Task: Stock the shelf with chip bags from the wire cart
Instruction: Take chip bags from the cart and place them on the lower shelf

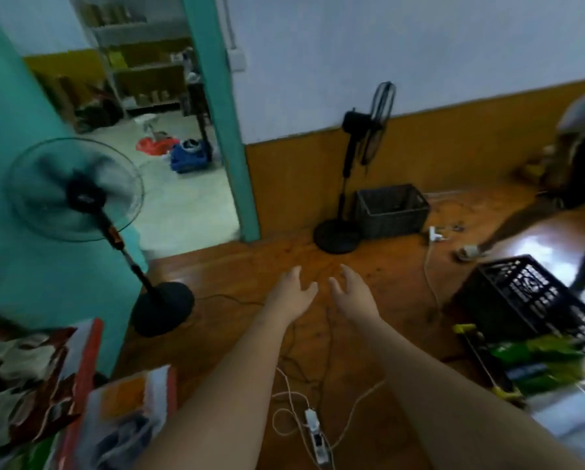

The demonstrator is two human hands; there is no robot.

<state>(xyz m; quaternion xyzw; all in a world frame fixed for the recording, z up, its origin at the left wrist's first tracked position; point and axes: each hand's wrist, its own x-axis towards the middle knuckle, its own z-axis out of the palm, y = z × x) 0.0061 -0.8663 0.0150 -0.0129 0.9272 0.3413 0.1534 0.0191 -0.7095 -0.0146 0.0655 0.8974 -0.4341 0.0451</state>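
Observation:
Both arms reach forward over the wooden floor. My left hand (pixel 292 295) and my right hand (pixel 352 291) hang side by side with relaxed, spread fingers and hold nothing. Red, brown and orange chip bags (pixel 46 378) lie blurred at the lower left. Green chip bags (pixel 538 361) sit in the wire cart (pixel 477 361) at the lower right. The shelf itself is not plainly in view.
A standing fan (pixel 77 195) spins at the left, another fan (pixel 369 130) stands by the wall beside a grey crate (pixel 391 212). A black crate (pixel 528 296) sits at right. Cables and a power strip (pixel 314 439) lie underfoot. A person (pixel 576 171) stands far right. A doorway (pixel 168 130) opens at the back.

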